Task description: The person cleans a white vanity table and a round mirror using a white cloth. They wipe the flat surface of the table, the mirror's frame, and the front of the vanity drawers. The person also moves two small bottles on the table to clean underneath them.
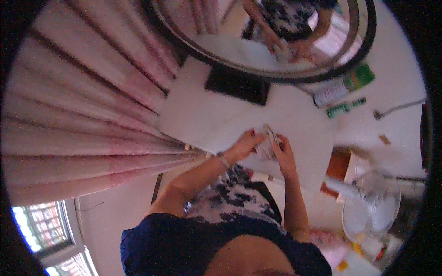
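Note:
Both hands meet over the front part of a white tabletop (pixel 207 114), holding a small, pale, folded piece that looks like cloth (pixel 266 146). My left hand (pixel 248 145), with a band at its wrist, grips the left side of the piece between thumb and fingers. On the right side, my right hand (pixel 284 151) holds its upper edge, where layers stand up. The picture is too blurred to tell exactly what the piece is. A mirror (pixel 224 57) behind the table reflects the hands and the patterned garment.
A dark flat rectangular object (pixel 238 84) lies below the round mirror. Right of it are a green and white container (pixel 345 84) and a smaller green item (pixel 346 107). A transparent-looking fan (pixel 371 207) stands at the right near a brown box (pixel 338 170). Pink curtains (pixel 103 138) hang at left.

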`<move>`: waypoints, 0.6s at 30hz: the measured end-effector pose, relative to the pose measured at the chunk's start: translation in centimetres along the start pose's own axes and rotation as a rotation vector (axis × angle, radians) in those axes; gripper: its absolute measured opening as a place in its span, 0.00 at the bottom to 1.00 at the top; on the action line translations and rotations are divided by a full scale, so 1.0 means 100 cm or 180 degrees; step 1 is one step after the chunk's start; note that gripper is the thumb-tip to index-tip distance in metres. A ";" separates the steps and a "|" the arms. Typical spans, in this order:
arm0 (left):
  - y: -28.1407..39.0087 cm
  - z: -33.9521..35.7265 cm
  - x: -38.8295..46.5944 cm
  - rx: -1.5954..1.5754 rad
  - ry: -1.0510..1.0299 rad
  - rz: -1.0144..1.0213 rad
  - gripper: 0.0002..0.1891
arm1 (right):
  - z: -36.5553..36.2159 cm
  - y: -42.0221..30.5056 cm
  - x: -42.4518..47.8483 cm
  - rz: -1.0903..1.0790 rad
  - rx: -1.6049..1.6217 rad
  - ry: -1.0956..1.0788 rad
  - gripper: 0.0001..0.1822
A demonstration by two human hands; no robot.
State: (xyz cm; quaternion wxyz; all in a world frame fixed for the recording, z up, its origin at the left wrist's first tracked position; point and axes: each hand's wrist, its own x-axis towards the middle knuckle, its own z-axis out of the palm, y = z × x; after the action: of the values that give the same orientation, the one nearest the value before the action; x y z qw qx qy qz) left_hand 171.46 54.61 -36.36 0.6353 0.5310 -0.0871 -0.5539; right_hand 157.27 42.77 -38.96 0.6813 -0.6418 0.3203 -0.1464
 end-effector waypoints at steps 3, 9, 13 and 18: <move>-0.023 -0.012 0.014 -0.0211 -0.0027 0.0168 0.21 | 0.001 -0.005 0.006 0.0417 0.0291 0.0019 0.26; 0.003 -0.002 -0.015 0.0051 0.0039 0.0812 0.28 | -0.023 0.009 0.016 0.0286 0.0986 0.0122 0.23; -0.033 0.007 -0.023 0.0017 0.0330 0.0294 0.28 | -0.013 -0.010 -0.025 0.0413 0.0564 -0.0125 0.22; -0.040 0.016 -0.035 -0.0351 0.0270 0.0434 0.20 | -0.036 -0.002 -0.029 -0.0223 -0.1276 0.0698 0.14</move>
State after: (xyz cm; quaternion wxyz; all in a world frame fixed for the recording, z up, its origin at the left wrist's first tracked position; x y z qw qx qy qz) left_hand 166.57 57.20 -37.07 0.7030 0.5111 -0.0654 -0.4903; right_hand 152.83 41.70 -37.98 0.4958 -0.7552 0.3926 -0.1722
